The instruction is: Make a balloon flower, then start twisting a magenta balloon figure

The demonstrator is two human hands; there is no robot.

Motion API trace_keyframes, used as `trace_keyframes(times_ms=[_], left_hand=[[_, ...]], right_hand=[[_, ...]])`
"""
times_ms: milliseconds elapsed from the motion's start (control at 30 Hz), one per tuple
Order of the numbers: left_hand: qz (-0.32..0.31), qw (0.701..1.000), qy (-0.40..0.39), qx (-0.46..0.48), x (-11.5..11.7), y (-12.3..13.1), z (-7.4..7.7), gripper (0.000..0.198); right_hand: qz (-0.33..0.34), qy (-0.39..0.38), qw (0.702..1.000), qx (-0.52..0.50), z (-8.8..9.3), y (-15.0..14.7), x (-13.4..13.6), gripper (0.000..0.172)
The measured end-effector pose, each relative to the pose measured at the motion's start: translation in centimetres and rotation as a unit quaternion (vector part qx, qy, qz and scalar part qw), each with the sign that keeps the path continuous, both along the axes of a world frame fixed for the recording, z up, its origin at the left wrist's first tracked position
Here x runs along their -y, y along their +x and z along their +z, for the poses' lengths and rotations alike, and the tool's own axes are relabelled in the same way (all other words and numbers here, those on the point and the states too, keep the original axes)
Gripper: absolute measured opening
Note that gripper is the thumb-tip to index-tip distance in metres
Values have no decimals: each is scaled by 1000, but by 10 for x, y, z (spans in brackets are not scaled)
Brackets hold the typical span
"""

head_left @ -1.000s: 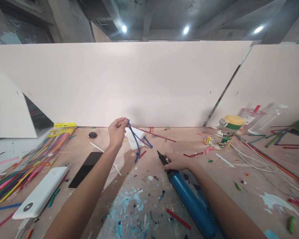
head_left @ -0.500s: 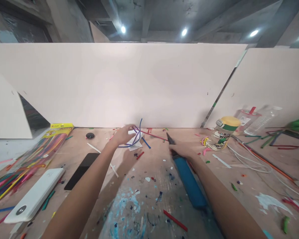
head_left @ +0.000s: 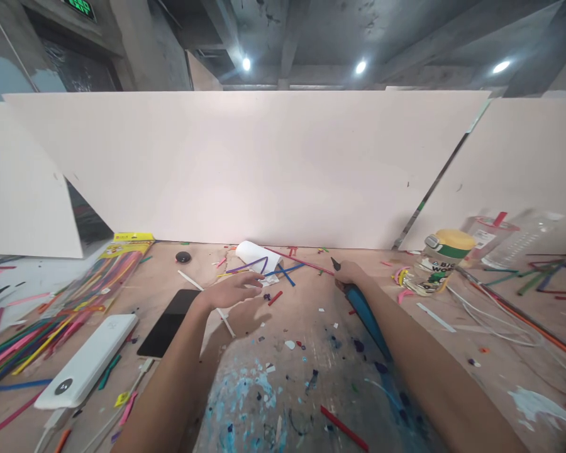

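Near the back of the table, my left hand is open and palm down, its fingers stretched to the right and holding nothing. Just beyond it lie a white paper roll, a bent purple pipe cleaner and crossed blue pipe cleaners. My right hand is closed around a blue-handled tool with a dark pointed tip; its exact kind is unclear. The tip points forward, beside the end of a long red pipe cleaner. Part of the handle is hidden under my right forearm.
On the left are a black phone, a white power bank and a bag of coloured pipe cleaners. A yellow-lidded jar and cables occupy the right. White boards stand along the back.
My left hand has let go of the blue and purple pipe cleaners and drawn back toward me, uncovering the white roll. The tool in my right hand has turned, and the view has shifted left.
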State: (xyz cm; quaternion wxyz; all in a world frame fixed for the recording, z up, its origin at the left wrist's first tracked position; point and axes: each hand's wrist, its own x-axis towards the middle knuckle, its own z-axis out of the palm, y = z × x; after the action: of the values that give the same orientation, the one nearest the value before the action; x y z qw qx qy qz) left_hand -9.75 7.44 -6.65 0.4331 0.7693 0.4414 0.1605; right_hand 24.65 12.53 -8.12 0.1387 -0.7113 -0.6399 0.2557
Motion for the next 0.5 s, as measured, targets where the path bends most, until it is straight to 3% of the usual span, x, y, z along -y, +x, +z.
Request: trace_keyframes(times_ms=[100, 133, 233, 267, 333, 500], left_hand=[[118, 984, 88, -103, -3, -20, -4, 57], [189, 960, 127, -164, -3, -31, -7, 59], [295, 900, 135, -291, 3, -67, -24, 86], [311, 878, 126, -342, 7, -78, -30, 91], [317, 868, 105, -367, 15, -98, -39, 92], [307, 866, 74, -388, 24, -119, -48, 95]], right_hand=[[-5, 3, 997, -71, 8, 10, 7, 17], [-5, 8, 995, -95, 12, 14, 10, 17], [4, 13, 987, -160, 21, 26, 22, 18], [9, 9, 984, -175, 23, 29, 26, 18], [17, -6, 981, -191, 23, 33, 35, 18], [21, -36, 985, -168, 12, 27, 47, 12]])
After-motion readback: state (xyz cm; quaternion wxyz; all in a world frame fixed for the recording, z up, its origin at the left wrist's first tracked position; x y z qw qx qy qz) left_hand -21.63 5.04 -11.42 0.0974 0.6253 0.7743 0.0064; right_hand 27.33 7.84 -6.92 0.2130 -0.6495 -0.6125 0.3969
